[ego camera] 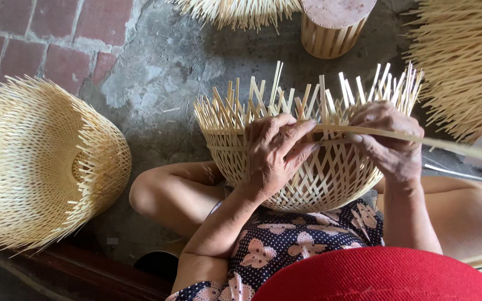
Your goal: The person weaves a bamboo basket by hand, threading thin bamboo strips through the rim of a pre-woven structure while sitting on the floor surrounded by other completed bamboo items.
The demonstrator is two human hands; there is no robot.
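A half-woven bamboo basket (330, 178) rests in my lap, its loose upright splints pointing away from me. My left hand (277, 153) presses on the basket's woven wall near the rim, fingers pinching a long flat bamboo strip (447, 144). My right hand (389, 139) grips the same strip at the rim on the right side. The strip runs across the rim and sticks out past the right edge of view.
A finished bamboo basket (40, 167) lies on its side at the left on the concrete floor (163, 72). More bamboo weavings sit at the top (235, 11) and right (464, 61). A round bamboo stool (333, 28) stands at the top. Red bricks (40, 33) pave the far left.
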